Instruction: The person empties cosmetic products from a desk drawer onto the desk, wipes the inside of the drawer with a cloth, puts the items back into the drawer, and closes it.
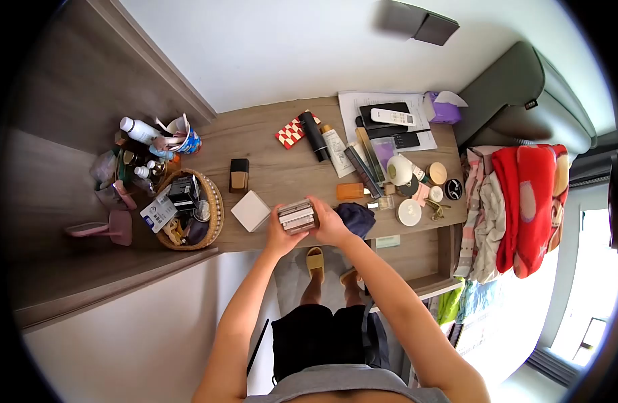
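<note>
A small stack of flat, pale and brownish cases (297, 217) is held between my two hands above the front edge of the wooden desk (255, 151). My left hand (282, 235) grips the stack's left side, and my right hand (328, 221) closes on its right side. Just left of the stack, a white square box (250, 211) lies on the desk. Behind that box is a black and tan bottle (239, 176). To the right of my right hand sits a dark blue cloth item (356, 219).
A woven basket (215, 208) of small items and a pink mirror (120, 228) are at the left. Bottles, jars and a white remote (392, 117) crowd the right. An open drawer (416, 258) juts out at front right, near folded red blankets (534, 208).
</note>
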`<act>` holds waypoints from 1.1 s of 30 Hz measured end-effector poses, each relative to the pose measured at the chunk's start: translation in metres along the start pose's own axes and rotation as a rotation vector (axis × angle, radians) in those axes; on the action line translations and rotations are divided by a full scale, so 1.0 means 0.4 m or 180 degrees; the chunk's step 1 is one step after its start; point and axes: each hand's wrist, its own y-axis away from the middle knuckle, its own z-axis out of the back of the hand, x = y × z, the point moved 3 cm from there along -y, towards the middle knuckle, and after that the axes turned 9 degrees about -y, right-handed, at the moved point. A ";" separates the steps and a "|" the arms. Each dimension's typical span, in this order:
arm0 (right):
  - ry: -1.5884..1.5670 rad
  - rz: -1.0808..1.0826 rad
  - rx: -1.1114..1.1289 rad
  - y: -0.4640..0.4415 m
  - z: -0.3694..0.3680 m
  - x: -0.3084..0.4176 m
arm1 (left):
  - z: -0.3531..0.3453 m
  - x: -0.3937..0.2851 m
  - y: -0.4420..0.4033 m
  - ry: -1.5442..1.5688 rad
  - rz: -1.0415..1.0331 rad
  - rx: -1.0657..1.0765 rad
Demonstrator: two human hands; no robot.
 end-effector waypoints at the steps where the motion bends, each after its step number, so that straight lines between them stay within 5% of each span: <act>1: -0.0002 0.0039 0.0013 0.022 0.022 0.052 | 0.006 -0.014 0.018 0.0550 0.0122 0.0212; 4: -0.1388 -0.0556 -0.0001 0.125 0.062 0.064 | 0.008 -0.107 0.065 0.2075 0.0711 0.0933; 6: -0.2966 -0.1111 -0.0092 0.238 0.076 0.055 | -0.052 -0.156 0.109 0.2458 0.0916 0.1286; 9: -0.3824 -0.1612 -0.0727 0.435 0.104 0.003 | -0.155 -0.280 0.179 0.2260 0.1207 0.1700; 12: -0.3966 -0.1907 -0.1571 0.613 0.157 -0.048 | -0.328 -0.305 0.270 0.1835 0.1129 0.2090; 15: -0.3857 -0.2280 -0.2310 0.731 0.227 -0.107 | -0.468 -0.314 0.329 0.1233 0.1057 0.1791; 19: -0.3838 -0.2682 -0.3196 0.841 0.311 -0.255 | -0.497 -0.273 0.337 -0.0988 0.0158 0.0323; 22: -0.3822 -0.2873 -0.3170 0.850 0.366 -0.346 | -0.546 -0.248 0.346 -0.1501 0.0182 -0.0187; 25: -0.3784 -0.2974 -0.3087 0.834 0.393 -0.411 | -0.611 -0.219 0.349 -0.1541 0.0834 0.0836; 33: -0.3997 -0.3037 -0.2436 0.827 0.381 -0.493 | -0.631 -0.240 0.386 -0.1713 0.1009 0.0578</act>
